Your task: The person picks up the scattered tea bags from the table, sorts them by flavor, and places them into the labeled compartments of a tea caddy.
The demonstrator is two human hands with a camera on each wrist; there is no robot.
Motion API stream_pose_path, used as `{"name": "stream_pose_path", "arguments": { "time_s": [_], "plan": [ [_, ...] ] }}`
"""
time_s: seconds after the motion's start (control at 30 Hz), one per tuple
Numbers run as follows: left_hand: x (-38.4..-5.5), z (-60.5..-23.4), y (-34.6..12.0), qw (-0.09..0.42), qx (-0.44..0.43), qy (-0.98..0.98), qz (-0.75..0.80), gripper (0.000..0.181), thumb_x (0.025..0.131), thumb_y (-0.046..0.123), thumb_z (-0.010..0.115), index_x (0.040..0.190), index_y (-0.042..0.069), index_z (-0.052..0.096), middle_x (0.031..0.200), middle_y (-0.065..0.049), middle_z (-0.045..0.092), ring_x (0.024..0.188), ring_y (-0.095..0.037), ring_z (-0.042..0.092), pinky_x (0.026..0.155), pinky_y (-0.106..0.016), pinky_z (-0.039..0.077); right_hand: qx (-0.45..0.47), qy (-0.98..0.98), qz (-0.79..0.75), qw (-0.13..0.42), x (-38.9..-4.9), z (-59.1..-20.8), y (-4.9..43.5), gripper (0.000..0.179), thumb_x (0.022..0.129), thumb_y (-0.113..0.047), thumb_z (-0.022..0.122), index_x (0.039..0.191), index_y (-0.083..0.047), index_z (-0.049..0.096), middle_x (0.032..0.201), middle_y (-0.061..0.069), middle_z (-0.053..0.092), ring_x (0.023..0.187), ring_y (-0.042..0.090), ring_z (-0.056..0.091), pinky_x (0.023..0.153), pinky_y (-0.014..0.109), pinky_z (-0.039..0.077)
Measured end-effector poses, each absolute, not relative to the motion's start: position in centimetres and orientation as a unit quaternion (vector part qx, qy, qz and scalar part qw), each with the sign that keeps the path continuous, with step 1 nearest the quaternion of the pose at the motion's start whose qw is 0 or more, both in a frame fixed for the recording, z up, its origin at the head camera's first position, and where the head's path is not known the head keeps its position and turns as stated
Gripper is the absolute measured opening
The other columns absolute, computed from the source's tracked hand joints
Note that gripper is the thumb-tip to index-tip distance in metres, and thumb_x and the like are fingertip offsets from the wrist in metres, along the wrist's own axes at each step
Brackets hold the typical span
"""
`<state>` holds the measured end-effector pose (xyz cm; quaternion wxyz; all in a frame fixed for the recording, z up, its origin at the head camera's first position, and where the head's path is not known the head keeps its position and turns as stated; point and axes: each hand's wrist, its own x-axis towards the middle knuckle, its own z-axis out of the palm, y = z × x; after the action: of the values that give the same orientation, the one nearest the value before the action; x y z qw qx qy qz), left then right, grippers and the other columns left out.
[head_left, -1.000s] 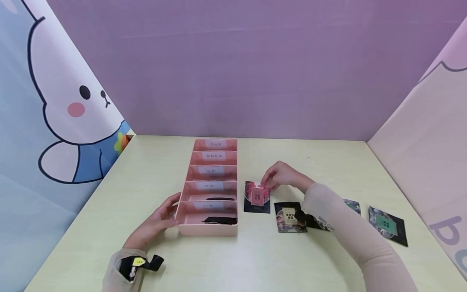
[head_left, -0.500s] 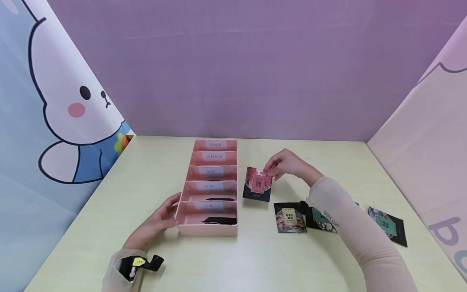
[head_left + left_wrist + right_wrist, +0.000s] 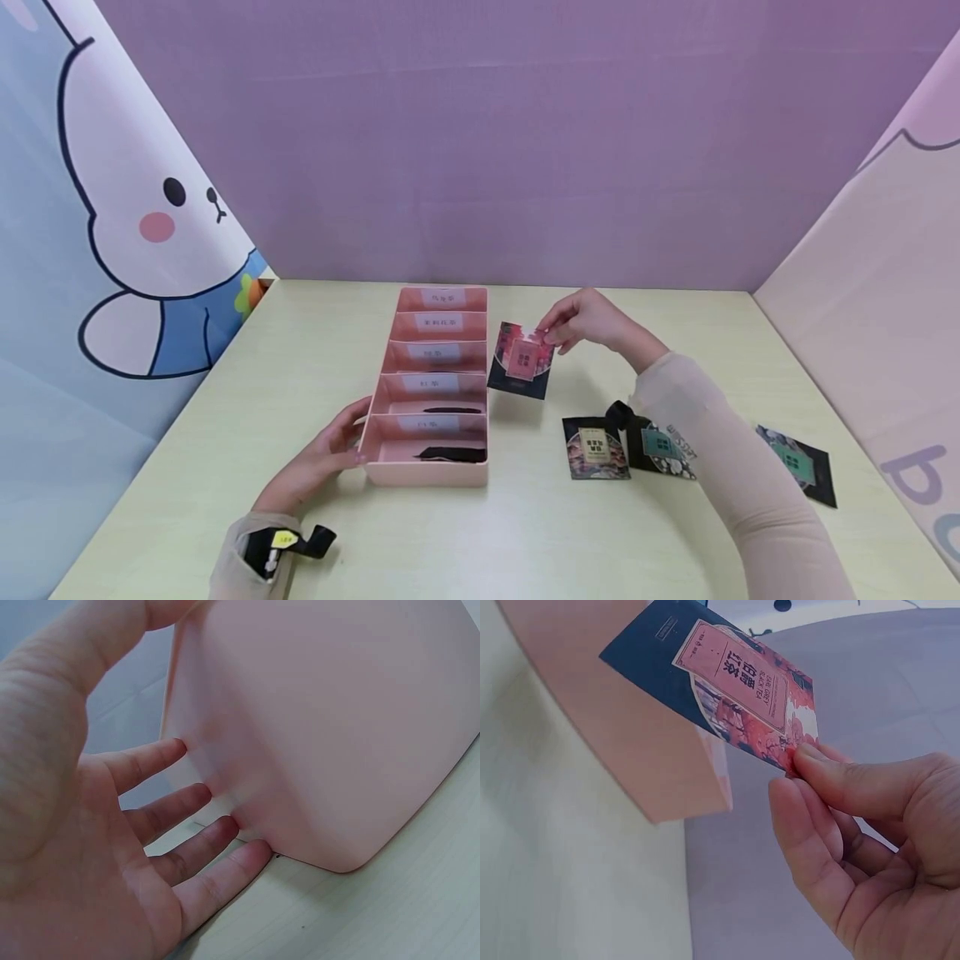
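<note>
My right hand (image 3: 592, 321) pinches a tea bag sachet (image 3: 522, 360) by its upper corner, between thumb and fingers. Dark with a pink label reading Earl Grey Black Tea (image 3: 735, 671), the sachet is off the table, just right of the pink divided box (image 3: 427, 473). My left hand (image 3: 322, 454) touches the box's left side near its front corner. In the left wrist view, its nearly straight fingers (image 3: 214, 881) lie against the box wall (image 3: 337, 735), while the thumb reaches up toward the rim. Dark sachets (image 3: 452, 453) lie in the two nearest compartments.
On the table right of the box lie a sachet with a cream label (image 3: 596, 447), one with a teal label (image 3: 660, 448) partly under my right sleeve, and a green-labelled one (image 3: 798, 465) farther right. A purple backdrop (image 3: 495, 167) rises behind the table.
My right hand has lifted the pink-labelled sachet off the table and moved it away from me, then slightly left toward the box. The left hand and the box have stayed put.
</note>
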<state>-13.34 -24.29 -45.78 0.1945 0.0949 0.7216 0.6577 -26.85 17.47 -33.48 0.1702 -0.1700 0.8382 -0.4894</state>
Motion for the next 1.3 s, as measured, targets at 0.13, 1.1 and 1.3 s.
{"name": "stream_pose_path", "arguments": {
  "time_s": [0.13, 1.1, 1.3],
  "plan": [
    [-13.4, -45.8, -24.3, 0.191, 0.104, 0.721, 0.658, 0.080, 0.093, 0.014, 0.065, 0.159, 0.011, 0.019, 0.163, -0.017, 0.014, 0.145, -0.042, 0.017, 0.113, -0.068, 0.012, -0.173, 0.839, -0.489, 0.162, -26.8, -32.8, 16.9, 0.015, 0.087, 0.003, 0.071, 0.102, 0.007, 0.074, 0.097, 0.015, 0.074, 0.084, 0.041, 0.070, 0.071, 0.041, 0.061],
    [-13.3, -45.9, -24.4, 0.204, 0.082, 0.724, 0.654, 0.081, 0.093, 0.021, 0.067, 0.159, 0.015, 0.020, 0.164, -0.011, 0.014, 0.148, -0.041, 0.013, 0.112, -0.069, 0.011, -0.231, 0.816, -0.520, 0.098, -23.8, -33.2, 10.0, 0.010, 0.083, 0.003, 0.076, 0.093, 0.002, 0.078, 0.088, 0.011, 0.075, 0.074, 0.030, 0.072, 0.069, 0.045, 0.060],
    [-13.3, -45.8, -24.4, 0.205, 0.083, 0.723, 0.655, 0.080, 0.093, 0.021, 0.067, 0.159, 0.015, 0.020, 0.164, -0.011, 0.014, 0.148, -0.040, 0.014, 0.113, -0.069, 0.011, -0.253, 0.838, -0.475, 0.090, -22.8, -34.0, 9.0, 0.008, 0.081, 0.001, 0.079, 0.088, -0.003, 0.079, 0.081, 0.004, 0.075, 0.066, 0.019, 0.070, 0.063, 0.034, 0.059]
  ]
}}
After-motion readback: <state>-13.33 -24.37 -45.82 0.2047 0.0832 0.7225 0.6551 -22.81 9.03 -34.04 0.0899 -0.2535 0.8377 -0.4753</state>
